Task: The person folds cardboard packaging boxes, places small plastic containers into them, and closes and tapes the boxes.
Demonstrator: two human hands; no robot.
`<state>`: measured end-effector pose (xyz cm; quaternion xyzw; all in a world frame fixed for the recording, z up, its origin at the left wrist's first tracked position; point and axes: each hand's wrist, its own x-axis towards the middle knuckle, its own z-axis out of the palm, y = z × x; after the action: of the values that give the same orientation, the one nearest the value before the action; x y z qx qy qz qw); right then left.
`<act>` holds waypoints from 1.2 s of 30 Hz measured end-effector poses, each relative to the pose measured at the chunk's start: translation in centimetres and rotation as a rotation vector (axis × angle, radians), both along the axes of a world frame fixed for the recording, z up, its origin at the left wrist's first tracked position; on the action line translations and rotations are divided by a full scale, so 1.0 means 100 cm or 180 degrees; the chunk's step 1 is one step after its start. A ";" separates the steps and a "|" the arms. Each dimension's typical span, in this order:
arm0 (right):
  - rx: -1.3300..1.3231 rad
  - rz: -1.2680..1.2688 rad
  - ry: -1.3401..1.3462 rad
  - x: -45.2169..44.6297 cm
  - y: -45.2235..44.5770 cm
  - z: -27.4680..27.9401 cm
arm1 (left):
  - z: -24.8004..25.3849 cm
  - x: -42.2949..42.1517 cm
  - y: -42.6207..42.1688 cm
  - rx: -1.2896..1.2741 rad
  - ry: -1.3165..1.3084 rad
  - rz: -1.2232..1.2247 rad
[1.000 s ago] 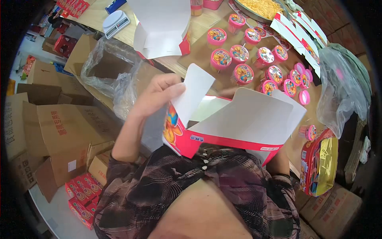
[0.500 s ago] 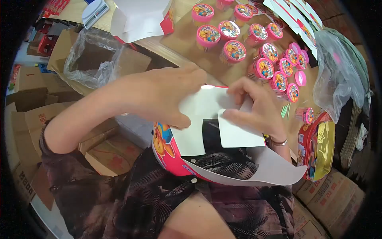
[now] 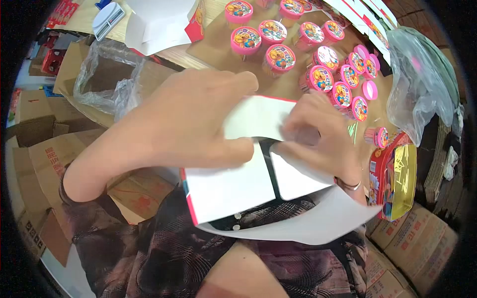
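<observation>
In front of my chest is a partly folded cardboard box (image 3: 231, 191), white inside with a pink-red printed edge. My left hand (image 3: 198, 119) grips its left side, thumb lying over the white panel and fingers along the far side. My right hand (image 3: 323, 136), slightly blurred, has its fingers curled round the far right corner, thumb by a white flap (image 3: 300, 179). A dark gap shows between the left panel and this flap. The long white lid panel (image 3: 318, 226) hangs bent toward my body. The fingertips behind the cardboard are hidden.
Several pink-lidded tubs (image 3: 279, 58) stand on the table beyond my hands. A half-open box (image 3: 159, 27) and a white scale (image 3: 108, 21) lie at the far left. At right are a plastic bag (image 3: 412, 84) and a red-yellow container (image 3: 402, 181). Cartons (image 3: 417, 248) surround the table.
The left panel has swung inward, so its white inside now shows where the printed outside did. My left thumb has shifted right, and the lid panel has dipped a little.
</observation>
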<state>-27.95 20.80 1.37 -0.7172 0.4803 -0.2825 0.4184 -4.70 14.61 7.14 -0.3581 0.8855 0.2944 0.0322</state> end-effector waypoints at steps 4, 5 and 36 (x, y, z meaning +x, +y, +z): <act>0.0269 -0.0517 -0.1927 -0.010 0.009 -0.007 | -0.009 0.013 0.000 -0.0015 0.0322 0.0238; 0.0199 -0.0350 -0.2379 -0.015 0.013 -0.005 | -0.015 0.015 0.000 -0.0056 0.0458 0.0265; -0.1183 0.1234 0.1247 0.015 0.025 -0.014 | -0.031 0.032 -0.012 0.0022 -0.0076 -0.0162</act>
<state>-26.45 23.29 -0.02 -0.9001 0.3464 -0.1371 0.2260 -1.47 13.39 4.04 -0.3388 0.8928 0.2923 0.0514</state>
